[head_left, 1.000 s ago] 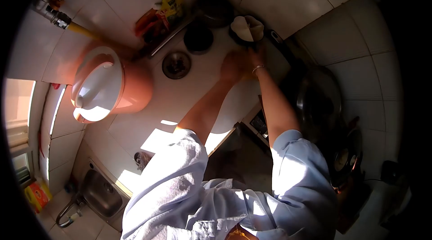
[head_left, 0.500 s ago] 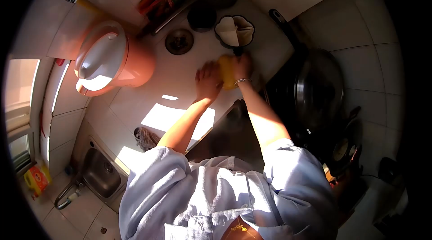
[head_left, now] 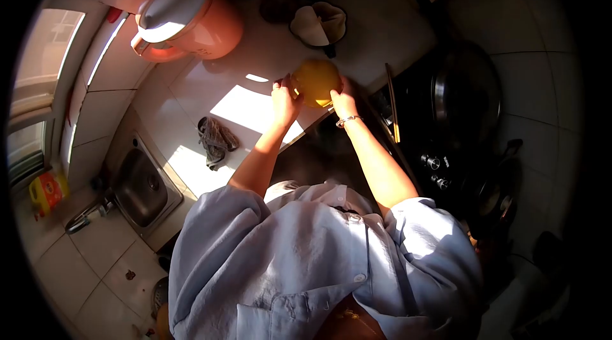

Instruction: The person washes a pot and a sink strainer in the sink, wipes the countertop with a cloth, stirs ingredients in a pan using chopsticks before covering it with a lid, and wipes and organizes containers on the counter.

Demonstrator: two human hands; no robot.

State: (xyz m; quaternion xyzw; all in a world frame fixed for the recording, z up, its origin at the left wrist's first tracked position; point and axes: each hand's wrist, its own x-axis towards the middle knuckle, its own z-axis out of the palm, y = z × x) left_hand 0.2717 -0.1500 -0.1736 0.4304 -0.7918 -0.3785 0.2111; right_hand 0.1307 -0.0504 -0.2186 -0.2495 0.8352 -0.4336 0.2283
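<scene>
A round yellow object (head_left: 317, 82), like a bowl or dish, is held by its two sides above the front edge of the counter. My left hand (head_left: 286, 99) grips its left side, the fingers curled over the rim. On the opposite side my right hand (head_left: 343, 99), with a bracelet at the wrist, is closed on the rim. Just beyond them stands a small flower-shaped pan (head_left: 331, 23) with pale divided sections and a short dark handle toward me. The inside of the yellow object is too blurred to make out.
A pink lidded pot (head_left: 220, 28) stands at the back left. A crumpled dark cloth (head_left: 217, 142) lies on the white counter (head_left: 182, 114), left of a sunlit patch. To the right are a black stove (head_left: 417, 142) and a large lidded pan (head_left: 468, 94). A steel sink (head_left: 141, 187) sits left.
Both hands have drawn the yellow object back toward me, away from the flower-shaped pan, and its round face now shows. The right hand has left the area by the pan's handle. The view has shifted.
</scene>
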